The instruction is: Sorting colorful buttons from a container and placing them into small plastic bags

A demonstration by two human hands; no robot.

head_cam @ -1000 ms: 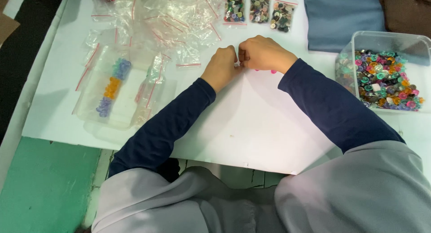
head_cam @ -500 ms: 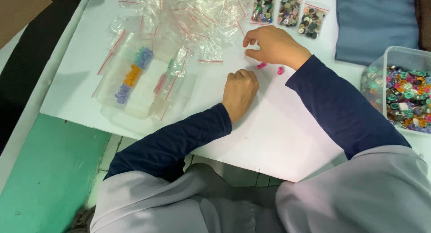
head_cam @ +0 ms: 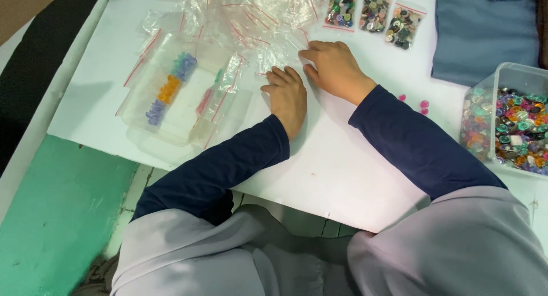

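Both hands lie palm down on the white counter [head_cam: 354, 176], side by side and almost touching. The left hand [head_cam: 287, 96] rests flat with its fingers loosely spread and nothing in its grasp; its fingertips reach the near edge of a heap of small clear plastic zip bags with red seal strips [head_cam: 240, 22]. The right hand [head_cam: 334, 68], just beyond and to the right of the left, is also released, its fingers stretched toward the same heap and pressing on the edge of one bag; whether anything sits under its palm cannot be told.

Left of the left hand lies a clear plastic tray [head_cam: 171, 96] with blue, orange and purple beads in a row. Beyond the right hand, three small clear bags filled with mixed buttons [head_cam: 371, 12] lie side by side. Near the right forearm, a few loose pink buttons [head_cam: 421, 106] dot the counter. Farther right stands a clear plastic box of many-coloured buttons [head_cam: 508, 125], and beyond it lies a folded grey-blue cloth [head_cam: 485, 28].
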